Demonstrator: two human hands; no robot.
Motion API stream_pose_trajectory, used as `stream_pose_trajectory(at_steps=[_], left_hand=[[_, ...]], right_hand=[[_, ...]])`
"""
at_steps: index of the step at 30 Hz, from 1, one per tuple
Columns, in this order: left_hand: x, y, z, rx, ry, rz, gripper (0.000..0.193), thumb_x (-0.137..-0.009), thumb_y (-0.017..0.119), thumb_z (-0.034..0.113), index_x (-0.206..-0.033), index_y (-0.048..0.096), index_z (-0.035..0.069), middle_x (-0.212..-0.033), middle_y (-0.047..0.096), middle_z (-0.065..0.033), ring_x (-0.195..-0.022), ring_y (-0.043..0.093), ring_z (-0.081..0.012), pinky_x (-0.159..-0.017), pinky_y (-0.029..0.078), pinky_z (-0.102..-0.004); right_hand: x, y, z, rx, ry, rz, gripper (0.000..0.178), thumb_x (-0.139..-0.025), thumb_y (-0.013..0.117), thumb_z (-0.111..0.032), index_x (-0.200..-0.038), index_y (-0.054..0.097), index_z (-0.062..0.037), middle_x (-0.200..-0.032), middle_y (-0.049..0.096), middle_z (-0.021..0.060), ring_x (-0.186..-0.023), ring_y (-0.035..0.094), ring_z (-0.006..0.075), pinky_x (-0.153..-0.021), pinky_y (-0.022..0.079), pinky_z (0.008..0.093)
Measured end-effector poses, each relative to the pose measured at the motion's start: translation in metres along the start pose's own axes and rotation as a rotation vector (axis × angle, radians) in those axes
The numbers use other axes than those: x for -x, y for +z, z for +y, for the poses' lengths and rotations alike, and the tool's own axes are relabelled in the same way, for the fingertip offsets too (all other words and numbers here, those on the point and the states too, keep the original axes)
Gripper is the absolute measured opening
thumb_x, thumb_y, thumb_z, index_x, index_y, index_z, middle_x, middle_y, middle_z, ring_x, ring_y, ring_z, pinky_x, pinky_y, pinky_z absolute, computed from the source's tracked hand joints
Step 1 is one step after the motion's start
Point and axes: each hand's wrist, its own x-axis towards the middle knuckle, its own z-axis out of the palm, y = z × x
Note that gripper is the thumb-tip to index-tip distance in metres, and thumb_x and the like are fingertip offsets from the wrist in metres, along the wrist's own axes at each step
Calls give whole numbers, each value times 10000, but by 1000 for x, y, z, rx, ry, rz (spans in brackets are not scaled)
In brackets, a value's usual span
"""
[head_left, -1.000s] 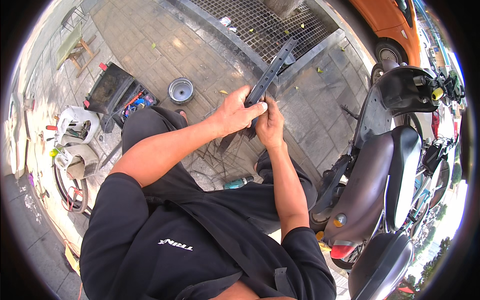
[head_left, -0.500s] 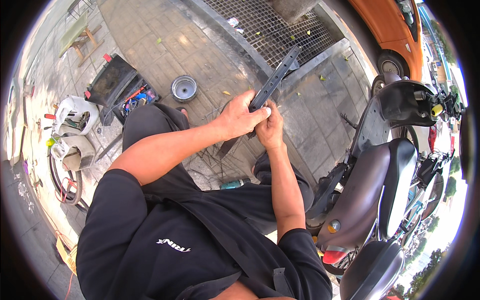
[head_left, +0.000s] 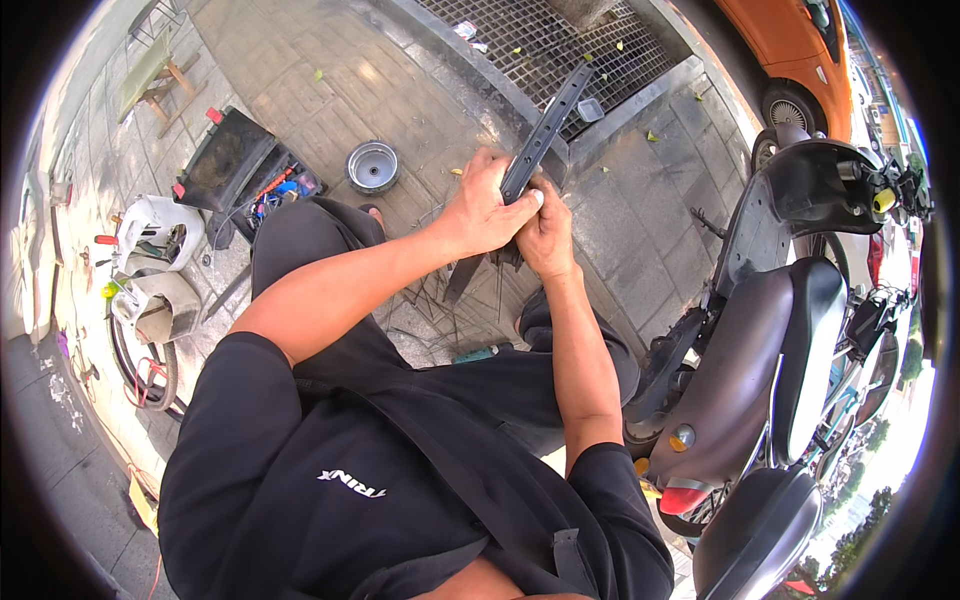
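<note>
Out in front of me, both hands are closed around a long black bar with a row of holes along its face. It slants up and to the right, toward the grating. My left hand grips its lower end from the left, with the thumb pointing across to the right hand. Just beside it, my right hand holds the same end from below and the right. The lower tip is hidden among my fingers. Below the hands a flat dark strip slants down; whether it joins the bar I cannot tell.
Thin rods litter the paving, near a teal power tool. Left lie an open toolbox, a round metal hub and cut-open white jugs. A scooter stands close on the right; a metal grating is ahead.
The bar has swung slightly more upright, with both hands still on it. A small pale tray at the grating's edge now shows beside it. The whole view has shifted a little.
</note>
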Motion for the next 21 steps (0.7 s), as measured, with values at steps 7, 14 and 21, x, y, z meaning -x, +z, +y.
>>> stream_pose_trajectory(at_steps=[7, 14, 21], left_hand=[[-9, -7, 10, -17, 8, -5, 263, -931, 708, 186, -1130, 721, 16, -1086, 701, -148, -1022, 672, -250, -943, 529, -387], [-10, -5, 10, -25, -77, -96, 246, -934, 665, 139, -1123, 713, -12, -924, 709, -58, -820, 646, -121, -756, 535, -303], [-8, -9, 0, 60, -80, -61, 240, -894, 662, 88, -1097, 718, -26, -790, 667, 1, -707, 600, -70, -659, 512, -270]], right_hand=[[-12, -3, -7, -115, 129, -114, 322, -1039, 553, -82, -1332, 625, 31, -1130, 736, 242, -1083, 719, 275, -940, 545, 385], [-13, -7, 12, -326, 266, -149, 317, -1020, 630, -123, -1290, 686, 34, -1099, 774, 147, -1035, 685, 150, -907, 546, 358], [-21, -12, -3, -369, 259, -224, 276, -1002, 641, -99, -1222, 724, 46, -1081, 772, 80, -983, 642, 102, -928, 535, 305]])
